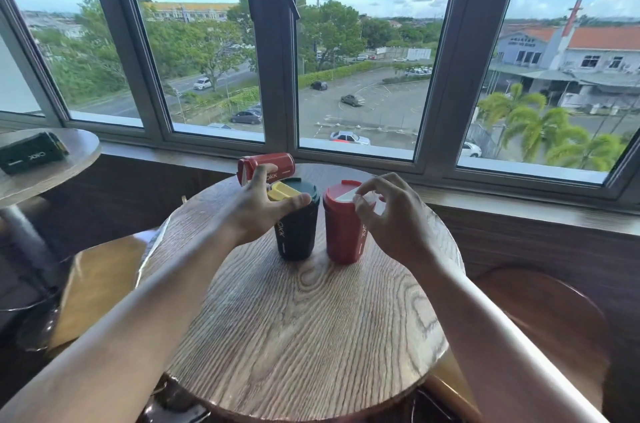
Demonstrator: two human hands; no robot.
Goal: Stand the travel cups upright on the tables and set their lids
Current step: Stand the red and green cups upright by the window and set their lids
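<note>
Two travel cups are found standing upright, side by side and just apart, near the far middle of the round wooden table point(304, 336). The dark green cup point(297, 239) carries a green lid point(304, 187) with a yellow flap point(282, 192) raised on its left part. The red cup point(344, 235) to its right carries a red lid point(337, 195) with a pale insert; whether that lid is fully seated cannot be told.

The left hand point(258, 211) is spread over the rim of the dark green cup, the thumb laid across the lid's near edge and the fingers reaching over its far left side. The right hand point(388, 218) is held at the red cup's right rim, fingers curled and the fingertips point(360, 195) drawn together at the pale insert; a firm pinch cannot be confirmed.

A third cup, the red lying cup point(266, 164), is seen on its side at the table's far edge, behind the left hand.

On the neighbouring round table point(74, 159) at far left, a dark cup point(33, 152) lies on its side. Behind both tables a grey-framed window point(273, 76) is noted.
</note>
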